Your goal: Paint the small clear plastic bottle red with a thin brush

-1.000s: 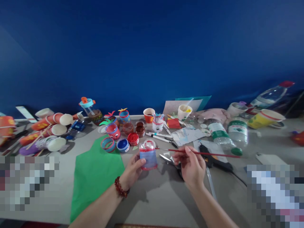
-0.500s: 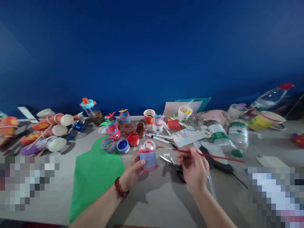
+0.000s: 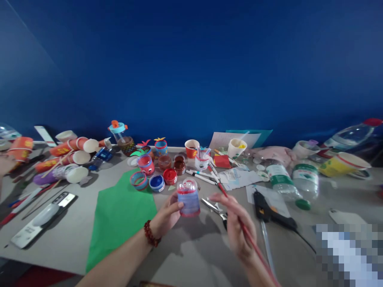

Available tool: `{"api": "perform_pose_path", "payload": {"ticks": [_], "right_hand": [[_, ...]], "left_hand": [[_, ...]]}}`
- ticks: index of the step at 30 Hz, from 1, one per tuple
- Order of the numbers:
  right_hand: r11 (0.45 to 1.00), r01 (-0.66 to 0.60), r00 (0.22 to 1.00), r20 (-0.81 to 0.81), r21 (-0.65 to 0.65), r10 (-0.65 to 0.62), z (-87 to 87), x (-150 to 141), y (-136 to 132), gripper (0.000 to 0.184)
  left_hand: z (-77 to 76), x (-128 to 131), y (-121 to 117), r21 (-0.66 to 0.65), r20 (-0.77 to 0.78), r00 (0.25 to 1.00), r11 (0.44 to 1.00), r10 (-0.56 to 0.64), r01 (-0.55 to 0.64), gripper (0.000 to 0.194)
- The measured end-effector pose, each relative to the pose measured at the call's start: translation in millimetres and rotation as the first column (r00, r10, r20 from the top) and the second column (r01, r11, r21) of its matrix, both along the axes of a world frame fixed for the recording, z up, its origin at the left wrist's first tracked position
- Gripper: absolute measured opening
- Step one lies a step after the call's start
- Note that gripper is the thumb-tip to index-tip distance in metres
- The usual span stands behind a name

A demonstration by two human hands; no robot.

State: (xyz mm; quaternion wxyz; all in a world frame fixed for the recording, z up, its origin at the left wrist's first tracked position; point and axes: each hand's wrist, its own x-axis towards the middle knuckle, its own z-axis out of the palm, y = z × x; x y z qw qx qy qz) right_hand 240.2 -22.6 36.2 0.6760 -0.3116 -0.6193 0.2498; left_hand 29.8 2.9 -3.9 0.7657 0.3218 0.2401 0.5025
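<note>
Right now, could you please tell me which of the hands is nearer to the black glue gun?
Right: the right hand is just left of the glue gun; the left hand, holding the blue-banded container, is farther left.

There are two green-labelled bottles (image 3: 279,180), one glue gun (image 3: 266,209), one held brush (image 3: 255,247) and one held container (image 3: 189,203).

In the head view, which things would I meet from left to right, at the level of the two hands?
Silver device, green sheet, left hand, blue-and-red container, right hand, black glue gun, white flat object.
</note>
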Motion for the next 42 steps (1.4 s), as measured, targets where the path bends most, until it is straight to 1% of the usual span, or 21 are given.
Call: {"api": "perform_pose_path", "payload": {"ticks": [2,3,5,7,10,15,21,24,25,27,29,30,31,32,34,36,38,42], "right_hand": [[0.995,-0.016,0.966,0.26,0.098,-0.01,-2.1,0,2,0.033],[0.992,-0.021,0.937,0.349,0.127,-0.025,-3.4,0,3,0.034],[0.983,-0.011,0.894,0.442,0.181,-0.072,-7.0,-1,6,0.035],[0.974,-0.002,0.867,0.486,0.227,-0.111,-11.1,-1,8,0.04],[0.959,-0.037,0.825,0.55,0.283,-0.131,-13.4,-1,10,0.05],[0.931,-0.08,0.78,0.604,0.356,-0.164,-6.8,1,7,0.059],[0.933,-0.091,0.744,0.647,0.347,-0.168,-6.0,-3,7,0.061],[0.931,-0.096,0.746,0.645,0.351,-0.166,-6.0,-3,7,0.059],[0.929,-0.098,0.761,0.628,0.356,-0.16,-5.9,-2,7,0.056],[0.93,-0.089,0.821,0.555,0.356,-0.134,-5.6,0,4,0.047],[0.954,-0.033,0.911,0.401,0.298,-0.093,-4.0,3,1,0.037],[0.975,0.006,0.955,0.289,0.224,-0.072,-2.2,4,-1,0.034],[0.992,0.039,0.986,0.155,0.119,-0.057,0.4,4,-3,0.031],[0.999,0.045,0.999,0.013,-0.004,-0.045,3.7,4,-4,0.028],[0.976,-0.01,0.97,-0.239,-0.217,-0.043,11.6,2,-5,0.022],[0.939,-0.078,0.923,-0.38,-0.334,-0.058,18.3,0,-4,0.018],[0.913,-0.109,0.898,-0.432,-0.393,-0.078,21.1,0,-4,0.015],[0.866,-0.165,0.902,-0.428,-0.471,-0.061,15.8,2,-5,0.013]], "left_hand": [[3.5,1,0,0.007,0.011,1.0,1.0,-0.004,0.003,0.053],[5.3,1,0,0.008,0.013,1.0,1.0,-0.003,0.003,0.051],[8.6,1,-1,0.001,0.013,1.0,1.0,-0.001,0.001,0.049],[11.0,2,-1,-0.01,0.011,1.0,1.0,-0.001,0.001,0.047],[12.6,2,-2,-0.016,0.014,1.0,1.0,-0.007,0.008,0.047],[11.7,0,-2,-0.004,0.002,1.0,1.0,0.011,-0.011,0.05],[6.5,-2,-1,0.05,-0.103,0.993,0.997,0.059,-0.055,0.056],[9.1,-1,-2,0.047,-0.119,0.989,0.995,0.091,-0.086,0.056],[10.8,-1,-2,0.041,-0.122,0.987,0.994,0.101,-0.097,0.056],[14.3,-1,-2,0.026,-0.119,0.987,0.994,0.109,-0.107,0.055],[16.0,-1,-2,0.015,-0.12,0.988,0.995,0.1,-0.099,0.055],[15.8,-1,-2,0.007,-0.126,0.988,0.996,0.094,-0.094,0.055],[14.9,-1,-1,0.001,-0.137,0.987,0.996,0.089,-0.09,0.054],[13.6,-1,-1,-0.002,-0.151,0.984,0.996,0.09,-0.092,0.054],[10.3,-1,0,-0.002,-0.177,0.979,0.995,0.097,-0.099,0.053],[7.8,0,-1,-0.006,-0.192,0.978,0.996,0.081,-0.084,0.055],[7.6,0,-1,-0.017,-0.198,0.979,0.998,0.054,-0.059,0.057],[11.5,0,-3,-0.029,-0.229,0.973,0.998,0.043,-0.051,0.057]]}}
